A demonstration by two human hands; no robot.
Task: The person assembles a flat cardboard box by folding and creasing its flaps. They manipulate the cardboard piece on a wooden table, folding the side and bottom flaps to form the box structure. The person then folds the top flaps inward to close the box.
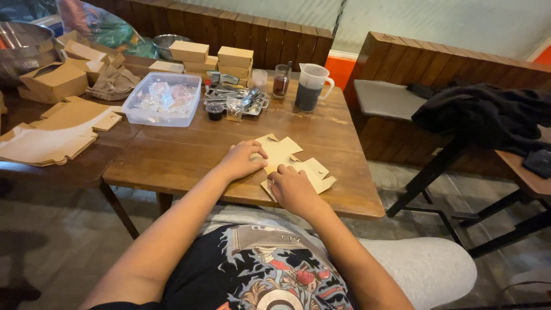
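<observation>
Head view shows the wooden counter (189,155) bearing a flat cardboard box blank (293,163), its long axis running from upper left to lower right. Both hands press flat on it without gripping: left hand (241,161) on its near-left edge, right hand (293,189) nearer the middle.

Bare forearms, a black tee (258,270) with a colourful graphic print, light grey trousers (425,270).
</observation>
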